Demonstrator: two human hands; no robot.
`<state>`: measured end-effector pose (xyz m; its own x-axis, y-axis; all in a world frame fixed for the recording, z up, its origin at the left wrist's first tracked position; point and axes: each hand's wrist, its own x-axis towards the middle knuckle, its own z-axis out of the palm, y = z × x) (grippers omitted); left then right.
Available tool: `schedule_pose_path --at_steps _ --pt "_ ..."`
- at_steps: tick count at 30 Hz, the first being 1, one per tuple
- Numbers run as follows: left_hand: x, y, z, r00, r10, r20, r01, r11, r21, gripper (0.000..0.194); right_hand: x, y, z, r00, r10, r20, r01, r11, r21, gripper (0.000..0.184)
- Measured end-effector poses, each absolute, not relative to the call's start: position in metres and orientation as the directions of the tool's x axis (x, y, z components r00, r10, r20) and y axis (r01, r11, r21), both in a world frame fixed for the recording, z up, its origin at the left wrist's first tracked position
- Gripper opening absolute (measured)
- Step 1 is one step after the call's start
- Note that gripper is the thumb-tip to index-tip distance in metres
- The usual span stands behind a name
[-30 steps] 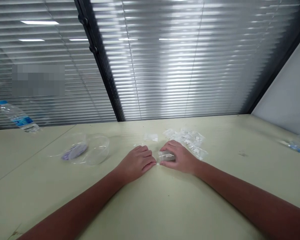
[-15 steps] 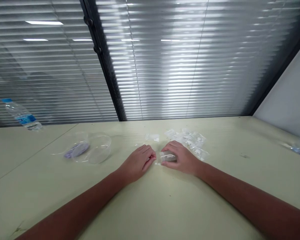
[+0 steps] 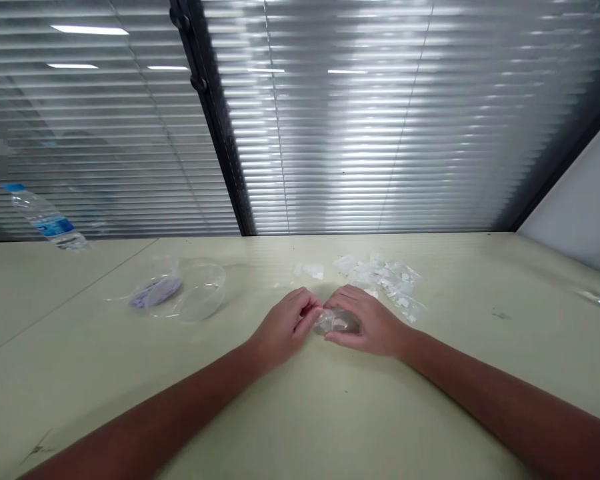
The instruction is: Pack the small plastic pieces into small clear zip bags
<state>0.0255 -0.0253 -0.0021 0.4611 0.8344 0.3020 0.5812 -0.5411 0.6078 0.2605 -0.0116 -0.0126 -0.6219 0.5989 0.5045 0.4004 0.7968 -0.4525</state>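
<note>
And here in the middle of the counter (image 3: 347, 413), the right hand (image 3: 375, 323) has its fingers curled around the clear container (image 3: 344, 323), thumb on the near side, holding it low over the surface! In comes the left hand (image 3: 283, 330), fingers narrow, thumb and forefinger drawn together right at the container's left end; whether anything small sits between those tips, I cannot tell. The container lies between the two hands, its open end hard to make out.

Just beyond the right hand, a loose heap of small clear packets (image 3: 383, 275) with white bits spreads out, and left of it lie a few white pieces (image 3: 310, 271). Over on the left, clear round tubs (image 3: 200, 292) sit beside a purple item (image 3: 155, 293), and farther back leans a bottle (image 3: 47, 219), blue cap up, in front of the blinds (image 3: 330, 120).
</note>
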Motion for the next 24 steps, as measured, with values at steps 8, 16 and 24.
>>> schedule_pose_path --at_steps 8,16,24 --pt "0.0265 -0.0276 -0.0001 0.565 0.748 0.349 0.577 -0.66 0.481 0.018 0.2589 -0.0134 -0.0126 -0.608 0.612 0.505 0.424 0.789 -0.445 0.027" --pt "0.0242 -0.0223 -0.0024 0.671 0.632 0.389 0.514 -0.774 0.37 0.027 0.2579 -0.0128 -0.0153 -0.6 0.616 0.511 0.422 0.786 -0.451 0.028" --pt "0.0218 -0.0202 -0.0002 0.605 0.671 0.429 0.523 -0.741 0.421 0.02 0.2603 -0.0116 -0.0169 -0.515 0.681 0.521 0.485 0.733 -0.478 0.028"
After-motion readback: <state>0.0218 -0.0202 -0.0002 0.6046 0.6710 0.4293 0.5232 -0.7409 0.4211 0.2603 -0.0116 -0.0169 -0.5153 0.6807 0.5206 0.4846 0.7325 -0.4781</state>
